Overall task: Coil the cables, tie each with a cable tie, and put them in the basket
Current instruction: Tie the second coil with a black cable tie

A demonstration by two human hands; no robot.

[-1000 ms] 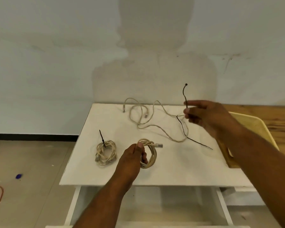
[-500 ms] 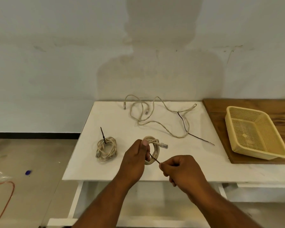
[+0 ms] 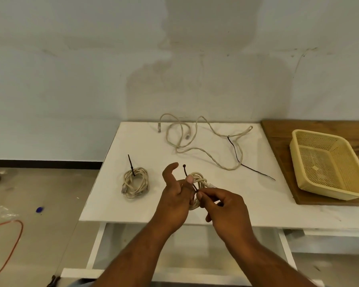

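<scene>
Currently | left hand [image 3: 174, 196] grips coil [image 3: 201, 179] | right hand [image 3: 226, 208] pinches cable tie [image 3: 187, 176] | risk: slack grip lets loops spring apart

I read the white counter [image 3: 145, 141] as a smooth, matt board. The loose cream cable [image 3: 228, 169] on its far side has a dull, twisted-looking jacket, as has the near coiled cream cable [image 3: 199, 176]. The thin black cable tie [image 3: 185, 171] looks plastic. At right, the pale yellow mesh basket [image 3: 319, 134] is faintly shiny plastic on a brown grained wooden board [image 3: 278, 141].
</scene>
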